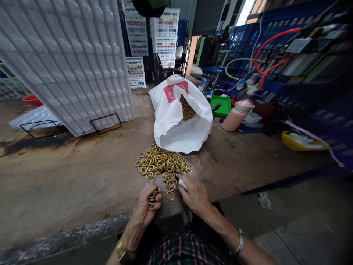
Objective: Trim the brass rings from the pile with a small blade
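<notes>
My left hand point(143, 206) is closed around a short stack of brass-coloured rings point(152, 202), near the table's front edge. My right hand point(195, 195) is to the right of it, fingers curled at the near side of a loose pile of the same rings point(165, 162). A small white piece with a dark tip point(182, 183) shows at its index finger; whether it is held or worn I cannot tell. One ring point(170, 196) lies apart between my hands. Behind the pile, a torn white bag point(183, 138) lies with its mouth towards me and more rings inside.
Clear plastic moulded trays point(68, 66) stand upright at the left in black wire holders point(106, 123). To the right are a pink bottle point(235, 117), a green tray point(220, 105), a yellow tray point(303, 141) and red-orange hoses point(256, 55). Stacked crates point(165, 36) stand behind.
</notes>
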`<state>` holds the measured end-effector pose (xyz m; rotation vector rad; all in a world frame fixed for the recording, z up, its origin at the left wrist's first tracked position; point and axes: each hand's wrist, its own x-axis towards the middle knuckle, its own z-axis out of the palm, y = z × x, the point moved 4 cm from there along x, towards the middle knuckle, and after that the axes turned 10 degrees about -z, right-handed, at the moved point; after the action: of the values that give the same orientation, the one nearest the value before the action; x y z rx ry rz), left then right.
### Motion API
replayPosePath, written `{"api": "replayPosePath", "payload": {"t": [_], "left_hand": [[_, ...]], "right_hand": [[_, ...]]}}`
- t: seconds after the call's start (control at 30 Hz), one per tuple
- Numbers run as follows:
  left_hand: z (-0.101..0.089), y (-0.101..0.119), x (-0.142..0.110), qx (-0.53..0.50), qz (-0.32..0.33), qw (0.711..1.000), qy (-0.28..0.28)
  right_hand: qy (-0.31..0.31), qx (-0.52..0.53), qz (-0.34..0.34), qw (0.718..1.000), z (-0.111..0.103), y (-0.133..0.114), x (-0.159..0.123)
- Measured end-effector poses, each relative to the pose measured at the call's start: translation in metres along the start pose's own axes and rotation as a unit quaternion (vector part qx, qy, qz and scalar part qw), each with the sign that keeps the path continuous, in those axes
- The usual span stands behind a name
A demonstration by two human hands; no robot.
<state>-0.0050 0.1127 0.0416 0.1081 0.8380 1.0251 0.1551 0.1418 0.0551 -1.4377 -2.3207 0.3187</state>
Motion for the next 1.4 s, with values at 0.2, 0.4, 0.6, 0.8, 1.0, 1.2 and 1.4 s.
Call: {"api": "replayPosePath", "payload": {"t": [0.2,0.4,0.6,0.8,1.0,1.2,1.4], "left_hand": [[0.0,-0.001,0.002,0.015,0.015,0.999,0.024],[0.004,-0.004,-0.001,0.079,0.024,0.996,0.027],[0.008,-0.013,0.0,0.211,0.032,0.974,0.073],[0.009,-0.015,0.002,0.323,0.041,0.942,0.082],[0.009,-0.016,0.0,0.315,0.04,0.946,0.061],[0.011,-0.015,-0.004,0.363,0.042,0.928,0.072],[0.014,-0.01,-0.005,0.448,0.145,0.877,0.092]], "right_hand": [[-0.054,-0.004,0.016,0.998,0.017,-0.022,-0.012],[-0.061,0.002,0.023,0.998,0.017,-0.019,-0.011],[-0.017,0.061,-0.001,0.998,0.008,-0.017,-0.004],[0.013,0.12,-0.023,0.992,0.003,-0.025,-0.001],[0.017,0.152,0.006,0.988,0.006,-0.023,-0.001],[0.017,0.176,0.012,0.984,0.007,-0.022,-0.001],[-0.005,0.292,0.064,0.954,0.007,-0.02,0.003]]}}
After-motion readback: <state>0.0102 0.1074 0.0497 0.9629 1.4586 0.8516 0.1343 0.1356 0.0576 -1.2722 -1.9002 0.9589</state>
